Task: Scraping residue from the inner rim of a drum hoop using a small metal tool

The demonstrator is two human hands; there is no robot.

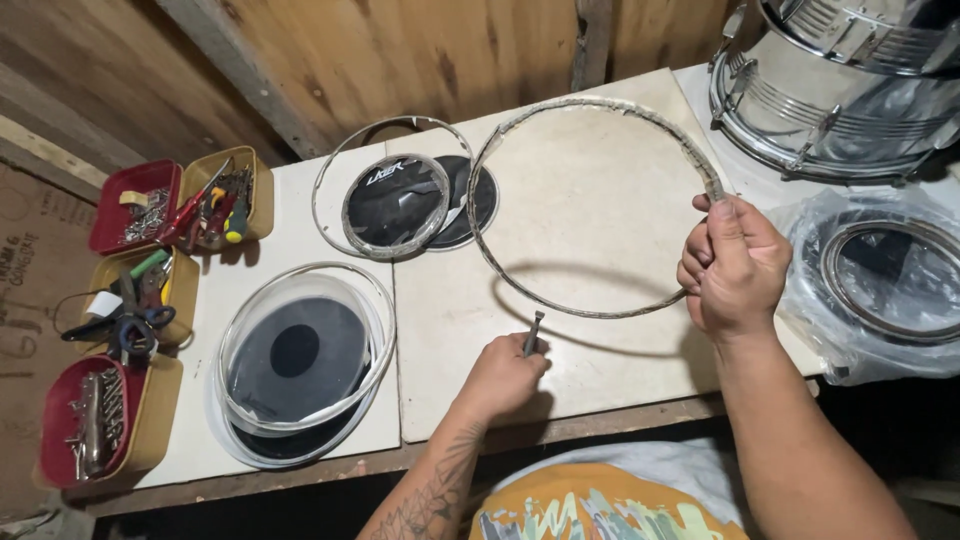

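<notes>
A large thin metal hoop [590,205] is held tilted above the pale tabletop [590,340], casting a curved shadow on it; its rim is gripped at about four o'clock by the right hand [735,265], whose fingers are curled tight around the metal in a closed fist. At roughly seven o'clock from the hoop, just below its lower arc, the left hand [505,375] rests on the table with its fingers pinched closed on a small dark metal tool [533,334] that points up toward the rim without clearly touching it. At nine o'clock from the hoop lie a smaller metal ring [330,170] and two dark round drumheads [415,205], overlapping one another. Farther out at eight o'clock, a clear drumhead with a black centre dot [300,360] sits stacked with hoops near the table's front edge. At the far nine o'clock side, red and yellow trays [135,300] hold screwdrivers, pliers and small metal parts. At two o'clock stands a chrome drum shell [830,95], and at three o'clock a drumhead wrapped in clear plastic [880,285] lies just beside the right hand.
</notes>
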